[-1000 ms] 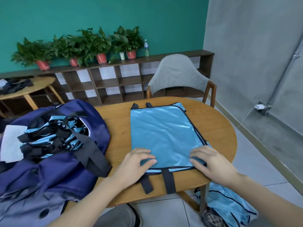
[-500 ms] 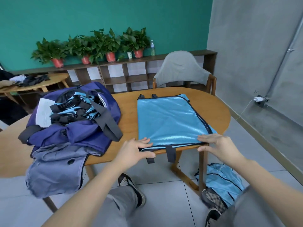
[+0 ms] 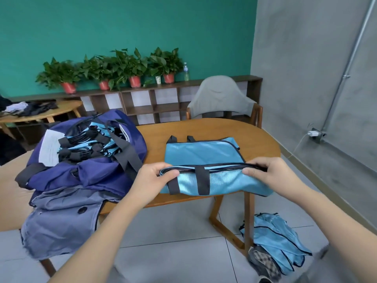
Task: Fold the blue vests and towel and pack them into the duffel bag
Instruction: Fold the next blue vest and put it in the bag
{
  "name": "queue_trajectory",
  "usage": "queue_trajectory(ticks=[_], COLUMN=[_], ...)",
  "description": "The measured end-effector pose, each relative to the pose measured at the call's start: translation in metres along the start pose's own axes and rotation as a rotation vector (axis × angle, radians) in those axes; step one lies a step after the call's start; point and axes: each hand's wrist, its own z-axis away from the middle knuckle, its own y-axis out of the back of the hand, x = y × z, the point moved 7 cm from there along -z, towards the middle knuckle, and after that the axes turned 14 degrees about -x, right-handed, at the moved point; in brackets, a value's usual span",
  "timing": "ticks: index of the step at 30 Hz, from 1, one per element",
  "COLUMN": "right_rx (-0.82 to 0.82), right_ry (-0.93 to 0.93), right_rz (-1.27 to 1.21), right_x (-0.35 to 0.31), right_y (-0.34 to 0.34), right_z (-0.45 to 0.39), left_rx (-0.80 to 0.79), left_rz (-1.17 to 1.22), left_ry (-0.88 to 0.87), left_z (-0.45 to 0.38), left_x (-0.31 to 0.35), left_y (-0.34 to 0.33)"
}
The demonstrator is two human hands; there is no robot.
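Observation:
A light blue vest (image 3: 202, 154) with black trim and black straps lies on the wooden table (image 3: 259, 135). Its near edge is lifted off the table. My left hand (image 3: 152, 177) pinches that edge at its left corner. My right hand (image 3: 269, 174) pinches it at the right corner. The navy duffel bag (image 3: 87, 170) lies open on the table's left side, with several folded blue vests (image 3: 87, 144) inside. More blue vests (image 3: 277, 240) lie heaped on the floor beside the table leg.
A grey-blue garment (image 3: 61, 221) hangs over the table's near left edge below the bag. A grey chair (image 3: 220, 97) stands behind the table. Potted plants (image 3: 122, 68) line a low shelf at the back. A charger (image 3: 313, 133) is plugged in on the right wall.
Both hands lay flat on the vest's near end; now they pinch its corners and have raised that edge up and away from me. The view has pulled back.

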Motion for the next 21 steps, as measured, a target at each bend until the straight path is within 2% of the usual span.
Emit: queue_trajectory(ticks=[4, 11, 15, 21], right_rx=[0.024, 0.089, -0.016, -0.160], right_ry=[-0.005, -0.098, -0.185, -0.240], right_rz=[-0.122, 0.000, 0.159, 0.139], right_x=[-0.011, 0.046, 0.085, 0.088], right_y=[0.020, 0.009, -0.015, -0.012], right_z=[-0.032, -0.117, -0.136, -0.124], left_rx=[0.008, 0.064, 0.132, 0.081], left_rz=[0.035, -0.089, -0.155, -0.160], left_ry=[-0.024, 0.057, 0.160, 0.175], left_z=[-0.019, -0.091, -0.105, -0.094], left_x=[0.010, -0.046, -0.083, -0.079], left_y=[0.014, 0.014, 0.002, -0.007])
